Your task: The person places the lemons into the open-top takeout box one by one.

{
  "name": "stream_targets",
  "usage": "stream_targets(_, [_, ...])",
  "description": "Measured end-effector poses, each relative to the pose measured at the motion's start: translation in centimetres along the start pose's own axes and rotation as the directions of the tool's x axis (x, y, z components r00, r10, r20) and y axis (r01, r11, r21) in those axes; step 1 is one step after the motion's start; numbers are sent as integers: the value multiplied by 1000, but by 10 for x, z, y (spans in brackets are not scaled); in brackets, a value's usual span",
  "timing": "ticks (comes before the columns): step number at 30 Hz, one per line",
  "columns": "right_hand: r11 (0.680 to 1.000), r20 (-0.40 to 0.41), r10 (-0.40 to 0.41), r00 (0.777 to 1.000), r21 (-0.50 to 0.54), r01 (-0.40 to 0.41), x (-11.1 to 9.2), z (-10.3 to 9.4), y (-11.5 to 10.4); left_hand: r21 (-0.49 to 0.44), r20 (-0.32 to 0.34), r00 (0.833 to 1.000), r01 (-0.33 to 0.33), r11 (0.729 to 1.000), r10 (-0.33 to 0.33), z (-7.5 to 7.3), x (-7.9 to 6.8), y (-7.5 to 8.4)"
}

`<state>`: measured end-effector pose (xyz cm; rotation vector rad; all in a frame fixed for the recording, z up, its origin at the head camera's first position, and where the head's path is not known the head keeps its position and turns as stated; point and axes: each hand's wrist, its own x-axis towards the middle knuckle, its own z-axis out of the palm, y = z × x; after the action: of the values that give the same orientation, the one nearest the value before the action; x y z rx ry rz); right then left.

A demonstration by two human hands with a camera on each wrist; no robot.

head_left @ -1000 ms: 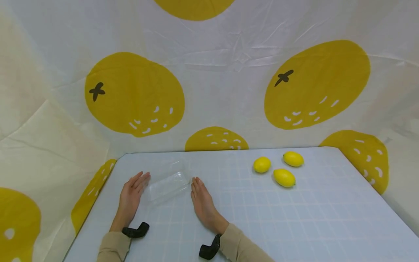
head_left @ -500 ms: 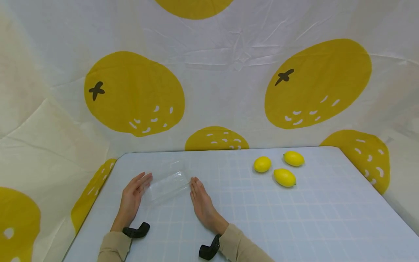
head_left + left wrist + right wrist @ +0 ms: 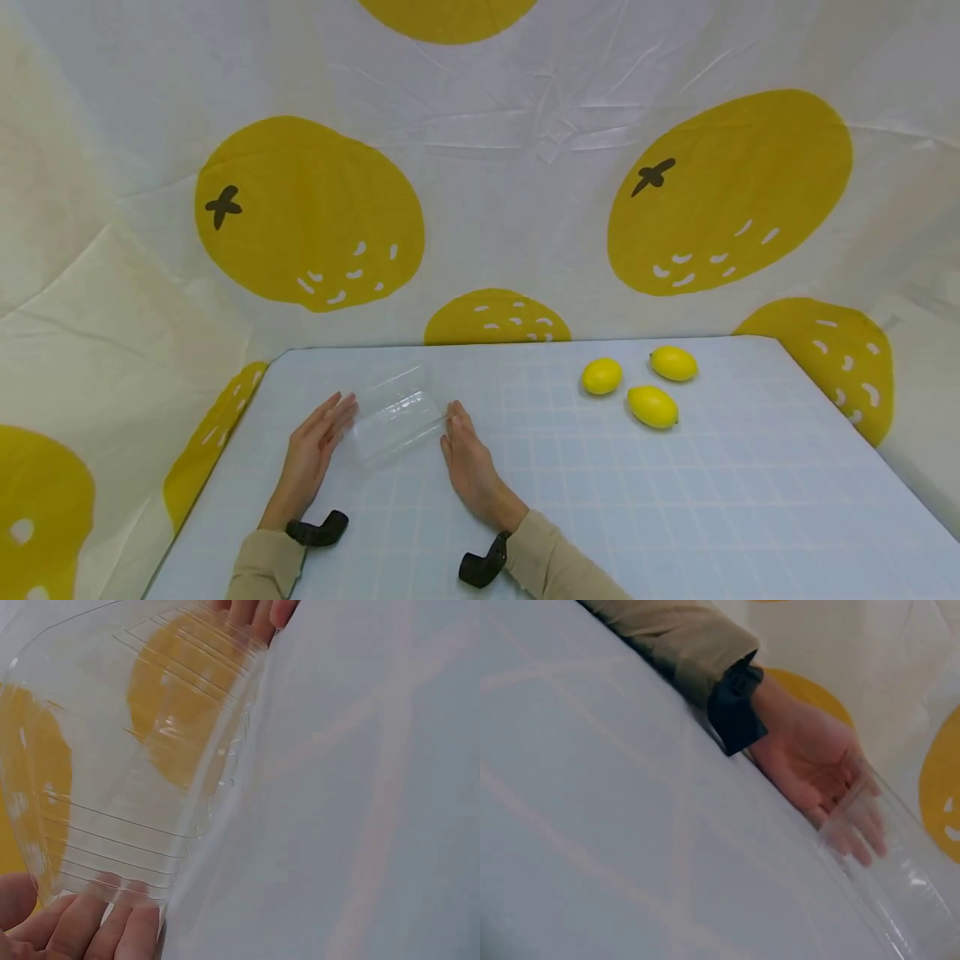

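Observation:
A clear plastic container (image 3: 397, 421) with ribbed ends lies on the table at the left, between my two hands in the head view. My left hand (image 3: 309, 450) stands at its left end with extended fingers along the plastic. At the opposite end is my right hand (image 3: 474, 471), its straight fingers right at the container's corner. The left wrist view shows the ribbed clear wall (image 3: 127, 825) close up, with fingertips behind both ends. Through the plastic in the right wrist view, the left hand (image 3: 817, 765) appears with its palm facing the container.
Three lemons, a left one (image 3: 602, 377), a back one (image 3: 673, 364) and a front one (image 3: 652, 407), lie at the back right of the table. The table (image 3: 675, 517) has a pale checked cloth. A fruit-print curtain (image 3: 510, 217) hangs behind its far edge.
Both hands have shifted slightly to the right, and the clear container has moved right with them. The lemons lie where they were.

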<state>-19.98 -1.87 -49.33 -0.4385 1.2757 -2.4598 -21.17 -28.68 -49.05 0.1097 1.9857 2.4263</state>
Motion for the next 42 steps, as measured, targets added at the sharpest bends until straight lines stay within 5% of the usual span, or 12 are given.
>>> stream_targets(19, [998,-86,-67,994,-26,65,2,-15,-7,-46,102,995,8,999,-3,22,-2,-6])
stream_targets(32, [989,-215,-136,967,-83,121,2,-29,-18,-19,137,990,43,999,-39,53,-7,-12])
stream_targets(42, [983,-207,-152,967,-131,126,-9,-48,-33,-83,170,984,61,995,-46,80,-12,-18])
